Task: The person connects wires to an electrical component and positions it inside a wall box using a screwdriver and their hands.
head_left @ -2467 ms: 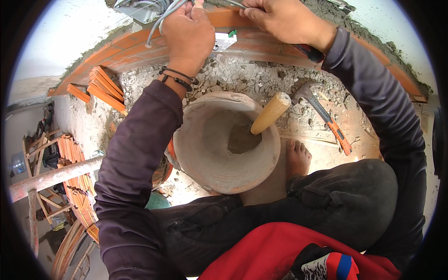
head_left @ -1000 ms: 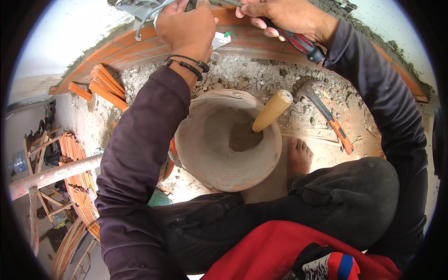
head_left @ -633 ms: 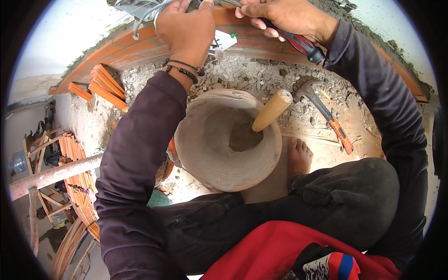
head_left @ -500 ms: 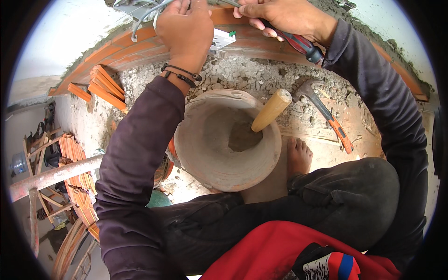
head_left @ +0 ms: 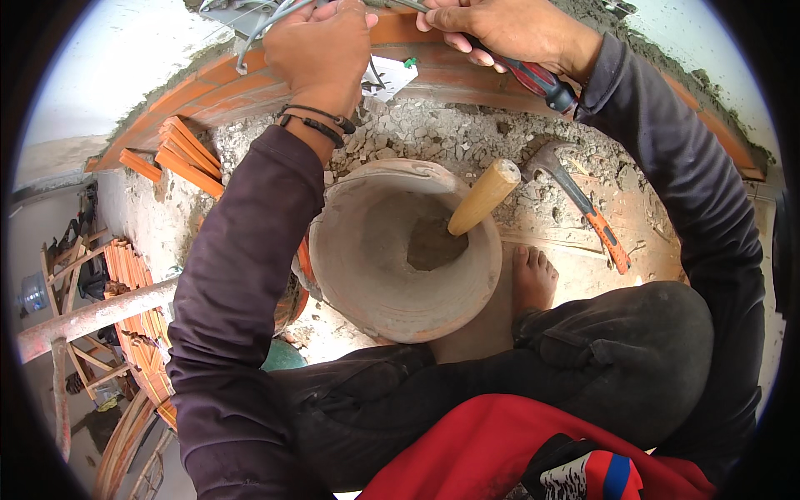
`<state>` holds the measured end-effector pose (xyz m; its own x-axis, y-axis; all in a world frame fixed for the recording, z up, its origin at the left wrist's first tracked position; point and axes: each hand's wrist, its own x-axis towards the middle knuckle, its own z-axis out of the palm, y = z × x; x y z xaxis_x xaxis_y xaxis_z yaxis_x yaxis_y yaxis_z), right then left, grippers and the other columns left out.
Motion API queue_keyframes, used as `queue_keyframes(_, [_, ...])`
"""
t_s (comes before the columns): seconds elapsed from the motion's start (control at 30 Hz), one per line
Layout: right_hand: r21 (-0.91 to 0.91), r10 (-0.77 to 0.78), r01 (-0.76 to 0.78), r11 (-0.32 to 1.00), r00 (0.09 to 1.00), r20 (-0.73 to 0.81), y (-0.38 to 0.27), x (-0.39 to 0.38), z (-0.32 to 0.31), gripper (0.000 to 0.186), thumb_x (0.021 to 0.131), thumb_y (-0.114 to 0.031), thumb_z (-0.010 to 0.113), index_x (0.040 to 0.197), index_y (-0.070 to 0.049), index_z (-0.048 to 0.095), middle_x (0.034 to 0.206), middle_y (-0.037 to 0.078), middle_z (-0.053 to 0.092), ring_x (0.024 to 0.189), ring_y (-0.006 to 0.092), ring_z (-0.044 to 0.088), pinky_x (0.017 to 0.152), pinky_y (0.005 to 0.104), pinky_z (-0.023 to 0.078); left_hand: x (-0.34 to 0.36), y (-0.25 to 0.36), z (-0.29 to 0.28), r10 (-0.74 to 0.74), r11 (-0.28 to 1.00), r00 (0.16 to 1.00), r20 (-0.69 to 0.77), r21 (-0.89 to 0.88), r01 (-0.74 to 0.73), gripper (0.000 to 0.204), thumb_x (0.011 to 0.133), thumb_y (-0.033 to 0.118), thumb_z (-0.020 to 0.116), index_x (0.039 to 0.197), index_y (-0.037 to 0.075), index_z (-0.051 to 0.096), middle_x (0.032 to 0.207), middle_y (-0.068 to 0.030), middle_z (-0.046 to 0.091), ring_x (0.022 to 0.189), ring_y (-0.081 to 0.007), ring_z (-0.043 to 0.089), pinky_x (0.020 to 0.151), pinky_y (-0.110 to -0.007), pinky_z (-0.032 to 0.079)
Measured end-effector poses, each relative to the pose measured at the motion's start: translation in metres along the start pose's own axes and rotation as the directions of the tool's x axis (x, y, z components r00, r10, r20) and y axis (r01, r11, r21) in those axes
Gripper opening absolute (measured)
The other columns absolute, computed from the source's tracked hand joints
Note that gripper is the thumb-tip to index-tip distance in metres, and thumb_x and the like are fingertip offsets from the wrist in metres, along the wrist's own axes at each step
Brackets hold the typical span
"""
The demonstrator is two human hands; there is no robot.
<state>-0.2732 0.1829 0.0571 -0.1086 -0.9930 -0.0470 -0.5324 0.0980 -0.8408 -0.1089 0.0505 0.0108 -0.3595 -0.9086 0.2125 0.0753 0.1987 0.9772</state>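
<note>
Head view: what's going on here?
At the picture's top edge, the left hand is among grey cables, its grip partly hidden; a white plate is just below. The right hand holds a red-and-dark tool handle, perhaps a screwdriver's. A bucket, a wooden handle leaning in it, stands nearer the body; a hammer lies to its right.

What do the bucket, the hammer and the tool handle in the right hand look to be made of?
Bucket: probably plastic or rubber; its dull surface is coated in pale grey residue.

Hammer: likely a metal head, dark and worn; the orange-and-black grip looks like rubber or plastic.

Tool handle: probably hard plastic, from its smooth, slightly shiny red-and-dark surface.
</note>
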Motion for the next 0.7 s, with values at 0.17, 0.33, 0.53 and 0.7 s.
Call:
queue_keyframes(0.17, [0.017, 0.009, -0.010, 1.000, 1.000, 0.015, -0.004, -0.001, 0.001, 0.027, 0.101, -0.011, 0.054, 0.082, 0.001, 0.067, 0.060, 0.006, 0.058, 0.051, 0.0136, 0.052, 0.050, 0.0335, 0.046, 0.002, 0.007, 0.000, -0.029, 0.991, 0.999, -0.017, 0.129, 0.031, 0.016, 0.094, 0.005, 0.067, 0.080, 0.001, 0.063, 0.074, -0.0014, 0.063, 0.060, -0.0096, 0.057, 0.053, -0.026, 0.045])
queue_keyframes(0.33, [0.035, 0.015, -0.016, 0.999, 0.999, 0.032, -0.012, -0.002, 0.005, 0.028, 0.101, -0.011, 0.054, 0.081, 0.001, 0.067, 0.058, 0.005, 0.058, 0.050, 0.0124, 0.052, 0.049, 0.0327, 0.046, 0.006, 0.011, 0.000, -0.110, 0.993, 0.994, 0.025, -0.026, 0.111, 0.010, 0.093, 0.003, 0.070, 0.086, 0.002, 0.062, 0.071, -0.0012, 0.060, 0.057, -0.0114, 0.057, 0.051, -0.025, 0.043])
queue_keyframes(0.53, [0.016, 0.005, -0.005, 1.000, 1.000, 0.018, -0.011, 0.000, 0.008, 0.027, 0.101, -0.011, 0.054, 0.081, 0.002, 0.067, 0.059, 0.006, 0.058, 0.051, 0.0136, 0.052, 0.050, 0.0335, 0.046, 0.014, -0.004, -0.012, -0.144, 0.924, 0.972, 0.185, -0.326, 0.199, 0.012, 0.093, -0.005, 0.068, 0.097, 0.004, 0.060, 0.075, -0.0023, 0.062, 0.060, -0.0131, 0.060, 0.051, -0.024, 0.047])
queue_keyframes(0.7, [-0.001, -0.008, 0.008, 1.000, 1.000, 0.005, -0.005, 0.000, 0.006, 0.027, 0.101, -0.011, 0.054, 0.081, 0.002, 0.067, 0.059, 0.007, 0.058, 0.051, 0.0149, 0.053, 0.050, 0.0343, 0.047, 0.016, -0.020, -0.018, -0.099, 0.829, 0.974, 0.203, -0.525, 0.193, 0.011, 0.096, -0.003, 0.066, 0.100, 0.005, 0.060, 0.081, -0.0036, 0.064, 0.064, -0.0136, 0.062, 0.052, -0.024, 0.049])
